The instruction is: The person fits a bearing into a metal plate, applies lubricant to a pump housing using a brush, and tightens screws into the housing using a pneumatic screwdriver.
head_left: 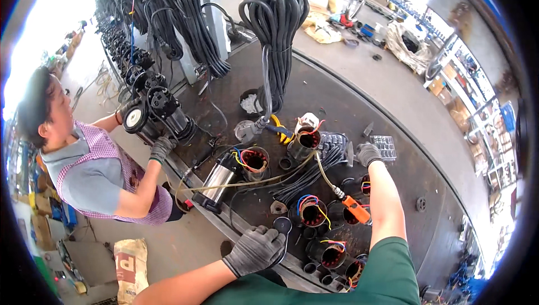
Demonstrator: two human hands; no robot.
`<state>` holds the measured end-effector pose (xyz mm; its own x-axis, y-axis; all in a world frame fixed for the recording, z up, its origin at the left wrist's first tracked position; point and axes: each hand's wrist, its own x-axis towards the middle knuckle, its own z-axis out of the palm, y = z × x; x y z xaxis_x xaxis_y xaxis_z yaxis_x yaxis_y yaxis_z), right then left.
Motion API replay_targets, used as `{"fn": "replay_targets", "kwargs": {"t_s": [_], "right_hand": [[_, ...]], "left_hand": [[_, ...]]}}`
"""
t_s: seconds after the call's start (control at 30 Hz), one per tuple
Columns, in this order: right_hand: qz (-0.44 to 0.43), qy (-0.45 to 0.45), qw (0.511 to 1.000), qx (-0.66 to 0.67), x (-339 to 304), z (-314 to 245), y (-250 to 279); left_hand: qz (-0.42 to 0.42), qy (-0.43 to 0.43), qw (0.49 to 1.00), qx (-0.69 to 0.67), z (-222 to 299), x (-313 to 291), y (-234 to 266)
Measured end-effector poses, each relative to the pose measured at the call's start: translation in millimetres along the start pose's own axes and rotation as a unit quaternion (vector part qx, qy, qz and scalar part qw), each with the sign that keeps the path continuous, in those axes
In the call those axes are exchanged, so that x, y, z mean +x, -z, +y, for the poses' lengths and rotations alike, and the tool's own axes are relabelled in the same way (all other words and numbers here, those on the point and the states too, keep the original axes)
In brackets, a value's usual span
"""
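My left hand [257, 250], in a grey striped glove, is closed round a dark round-ended part [282, 226] at the table's near edge. Its lower portion is hidden by the fingers. My right hand [368, 154], also gloved, reaches across the table beside a clear compartment tray [384, 148]. Its fingers look curled; what they hold, if anything, cannot be made out. Left of that hand lies another clear tray [333, 142] beside a bundle of thin black cables [317, 173]. Motor housings with coloured wires, such as this one [312, 213], stand between my arms.
An orange-handled air tool [356, 209] lies beside my right forearm. A silver pump body [217, 181] rests on the left. Large coiled black cables [275, 24] rise at the back. At left, a co-worker [106, 159] in a checked apron handles a pump [141, 121]. Yellow-handled pliers [281, 126] lie mid-table.
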<state>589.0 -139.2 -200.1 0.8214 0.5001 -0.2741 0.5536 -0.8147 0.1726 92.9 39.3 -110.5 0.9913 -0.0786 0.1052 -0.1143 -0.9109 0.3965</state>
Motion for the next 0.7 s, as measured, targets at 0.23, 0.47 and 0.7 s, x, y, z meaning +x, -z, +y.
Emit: {"fn": "replay_targets", "kwargs": {"t_s": [0.23,0.47,0.7], "right_hand": [[0.014,-0.078,0.991,0.105,73,10,-38],[0.152,-0.109,0.924,0.333,127,13,-84],[0.033,-0.133,0.954,0.266,159,18,-88]], "left_hand": [[0.012,-0.025,1.0,0.008,-3,2,-8],[0.026,-0.017,0.999,-0.005,-3,2,-10],[0.009,-0.006,1.0,0.006,-5,0,-12]]}}
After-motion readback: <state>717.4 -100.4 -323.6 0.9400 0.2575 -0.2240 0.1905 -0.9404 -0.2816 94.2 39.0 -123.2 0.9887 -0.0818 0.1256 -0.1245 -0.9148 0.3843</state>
